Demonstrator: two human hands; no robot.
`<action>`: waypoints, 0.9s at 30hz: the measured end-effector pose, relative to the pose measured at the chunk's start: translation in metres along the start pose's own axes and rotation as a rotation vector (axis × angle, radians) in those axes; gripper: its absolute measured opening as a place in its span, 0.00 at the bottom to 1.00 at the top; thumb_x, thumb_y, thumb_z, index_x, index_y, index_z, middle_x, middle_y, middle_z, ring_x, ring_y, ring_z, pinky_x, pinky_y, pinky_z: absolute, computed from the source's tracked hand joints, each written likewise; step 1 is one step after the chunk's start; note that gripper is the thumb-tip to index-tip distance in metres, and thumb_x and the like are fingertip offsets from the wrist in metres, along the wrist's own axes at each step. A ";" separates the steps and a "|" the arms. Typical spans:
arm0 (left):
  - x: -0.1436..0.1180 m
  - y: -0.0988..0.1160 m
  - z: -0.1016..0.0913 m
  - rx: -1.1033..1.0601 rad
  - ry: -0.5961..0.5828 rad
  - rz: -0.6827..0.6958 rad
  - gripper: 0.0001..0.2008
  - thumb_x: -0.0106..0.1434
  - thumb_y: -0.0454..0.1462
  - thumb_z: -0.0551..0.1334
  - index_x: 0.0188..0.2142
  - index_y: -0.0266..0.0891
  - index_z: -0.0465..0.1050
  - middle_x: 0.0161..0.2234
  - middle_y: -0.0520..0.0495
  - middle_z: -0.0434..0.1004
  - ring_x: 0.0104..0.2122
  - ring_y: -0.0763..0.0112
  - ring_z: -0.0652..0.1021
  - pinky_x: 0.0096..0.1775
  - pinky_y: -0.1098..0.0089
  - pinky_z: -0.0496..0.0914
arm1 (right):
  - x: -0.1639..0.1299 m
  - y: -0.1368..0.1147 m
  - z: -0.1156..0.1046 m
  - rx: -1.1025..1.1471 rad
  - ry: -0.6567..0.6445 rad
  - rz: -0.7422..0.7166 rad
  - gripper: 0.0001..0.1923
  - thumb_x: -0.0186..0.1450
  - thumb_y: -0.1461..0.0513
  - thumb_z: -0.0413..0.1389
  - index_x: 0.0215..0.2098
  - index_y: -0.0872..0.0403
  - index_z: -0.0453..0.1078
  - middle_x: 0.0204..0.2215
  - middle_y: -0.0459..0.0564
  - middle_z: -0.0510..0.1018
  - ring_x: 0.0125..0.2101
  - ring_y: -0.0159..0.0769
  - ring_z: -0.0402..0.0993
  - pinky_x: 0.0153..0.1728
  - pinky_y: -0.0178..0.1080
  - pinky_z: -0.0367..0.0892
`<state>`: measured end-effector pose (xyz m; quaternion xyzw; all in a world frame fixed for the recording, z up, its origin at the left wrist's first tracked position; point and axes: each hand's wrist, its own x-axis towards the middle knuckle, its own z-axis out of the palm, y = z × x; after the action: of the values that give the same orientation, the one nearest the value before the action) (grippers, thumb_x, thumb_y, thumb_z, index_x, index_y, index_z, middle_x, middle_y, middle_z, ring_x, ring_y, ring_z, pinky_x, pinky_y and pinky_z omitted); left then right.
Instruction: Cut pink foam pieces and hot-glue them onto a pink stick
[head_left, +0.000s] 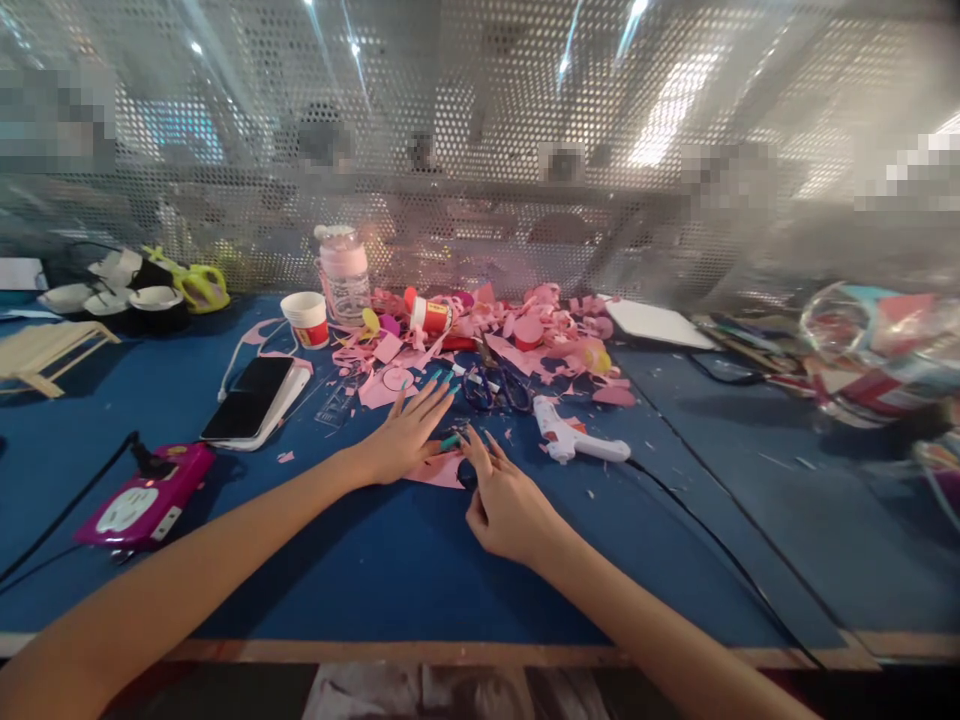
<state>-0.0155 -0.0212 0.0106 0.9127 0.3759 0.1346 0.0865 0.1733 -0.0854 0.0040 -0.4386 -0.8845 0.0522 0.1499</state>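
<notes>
While both hands met over a pink paper piece (439, 470), a blue-covered table (360, 570) lay littered under a perforated metal screen (480, 120).
The left hand (401, 440) lay flat with fingers spread on the paper; the right hand (506, 505), fingers curled, pinched at its edge, though what it gripped was too small to tell. Pink scraps (525, 335), scissors (495, 388), a white glue gun (574, 440) and 1 phone (251, 400) lay around. Behind the screen, everything was blurred; at the right edge a glossy heap (877, 350) was cut off.
</notes>
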 end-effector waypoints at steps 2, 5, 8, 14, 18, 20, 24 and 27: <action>-0.011 0.009 0.000 -0.005 0.061 -0.034 0.28 0.65 0.44 0.43 0.60 0.39 0.32 0.61 0.39 0.43 0.60 0.63 0.43 0.56 0.53 0.43 | 0.000 0.000 -0.001 0.003 -0.001 0.002 0.42 0.50 0.68 0.45 0.60 0.73 0.32 0.47 0.64 0.69 0.50 0.44 0.62 0.55 0.49 0.50; -0.032 0.029 0.002 -0.047 0.098 -0.027 0.33 0.64 0.43 0.47 0.60 0.38 0.27 0.59 0.37 0.50 0.59 0.62 0.51 0.56 0.56 0.51 | 0.000 0.000 -0.002 0.002 -0.018 -0.002 0.43 0.48 0.68 0.45 0.59 0.74 0.32 0.49 0.65 0.66 0.52 0.44 0.59 0.57 0.48 0.48; -0.047 0.044 0.007 -0.113 0.048 0.009 0.44 0.59 0.44 0.54 0.59 0.35 0.18 0.58 0.34 0.53 0.58 0.59 0.55 0.54 0.58 0.57 | 0.000 0.001 -0.001 0.024 -0.050 0.000 0.46 0.45 0.68 0.46 0.59 0.76 0.33 0.52 0.68 0.61 0.54 0.45 0.57 0.57 0.47 0.45; -0.049 0.047 0.009 -0.259 -0.028 -0.024 0.49 0.57 0.43 0.57 0.57 0.36 0.14 0.58 0.35 0.51 0.58 0.59 0.55 0.53 0.57 0.59 | 0.000 0.001 0.000 0.064 -0.067 0.027 0.48 0.43 0.68 0.46 0.59 0.76 0.30 0.50 0.67 0.65 0.53 0.44 0.58 0.57 0.47 0.45; -0.048 0.048 0.008 -0.310 -0.028 -0.049 0.50 0.56 0.42 0.58 0.57 0.35 0.12 0.59 0.35 0.51 0.58 0.59 0.54 0.54 0.56 0.58 | 0.000 0.000 -0.003 0.057 -0.089 0.039 0.48 0.42 0.68 0.45 0.58 0.78 0.32 0.46 0.66 0.69 0.52 0.43 0.59 0.58 0.45 0.44; -0.048 0.049 0.009 -0.321 -0.029 -0.058 0.51 0.55 0.42 0.58 0.56 0.35 0.11 0.59 0.35 0.50 0.58 0.59 0.53 0.54 0.57 0.58 | 0.001 0.000 -0.003 0.050 -0.085 0.042 0.48 0.42 0.69 0.45 0.58 0.78 0.32 0.46 0.65 0.69 0.53 0.43 0.58 0.58 0.45 0.44; -0.047 0.051 0.009 -0.325 -0.036 -0.085 0.51 0.55 0.42 0.58 0.57 0.35 0.12 0.58 0.35 0.52 0.58 0.58 0.54 0.53 0.56 0.58 | 0.000 0.001 -0.001 0.067 -0.079 0.036 0.49 0.42 0.69 0.46 0.59 0.76 0.30 0.49 0.65 0.66 0.53 0.43 0.58 0.58 0.47 0.44; -0.046 0.051 0.009 -0.311 -0.034 -0.081 0.51 0.55 0.43 0.58 0.57 0.36 0.13 0.58 0.35 0.53 0.58 0.58 0.54 0.53 0.56 0.58 | 0.000 0.001 0.000 0.077 -0.083 0.032 0.49 0.42 0.69 0.46 0.59 0.76 0.29 0.50 0.65 0.66 0.53 0.44 0.57 0.58 0.48 0.44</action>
<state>-0.0102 -0.0906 0.0068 0.8746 0.3855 0.1721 0.2385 0.1740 -0.0846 0.0037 -0.4441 -0.8802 0.1069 0.1291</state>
